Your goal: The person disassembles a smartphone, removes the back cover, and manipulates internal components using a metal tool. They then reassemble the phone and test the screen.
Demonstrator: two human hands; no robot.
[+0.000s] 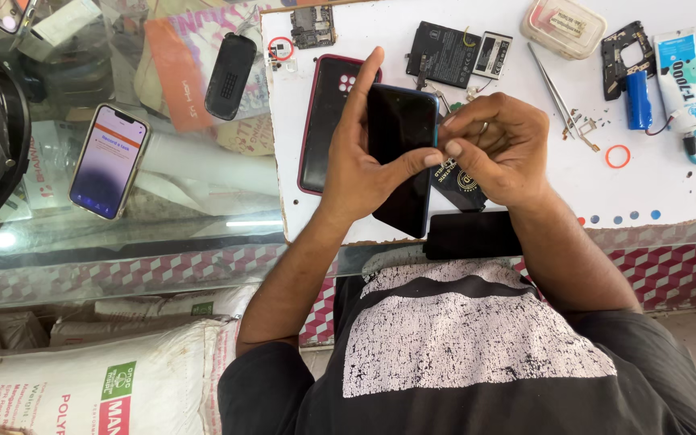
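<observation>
1. The left hand (360, 161) is clamped on a dark smartphone (400, 153), thumb across its lower face and index finger laid up the left edge, so the slab stays steady and tilted above the white work board (525, 89).
2. The right hand (497, 149) is pinched together at the phone's right edge, at about 3 o'clock from its middle. Thumb and forefinger meet there as if working the seam or a small part; whether anything sits between them I cannot tell.
3. Directly under the hands, at 6 o'clock, a black flat panel (470, 235) lies at the board's near edge, within easy reach.
4. At 9 o'clock from the held phone a red-rimmed phone case (324, 129) rests flat on the board.
5. At 12 to 1 o'clock lie a black battery (445, 52) and a circuit board (312, 26), set clear of the hands.
6. At 2 to 3 o'clock: tweezers (553, 89), a clear plastic box (564, 26), a glue tube (678, 76).
7. Far off at 9 o'clock, a lit phone (109, 159) lies on the glass counter (187, 234).
</observation>
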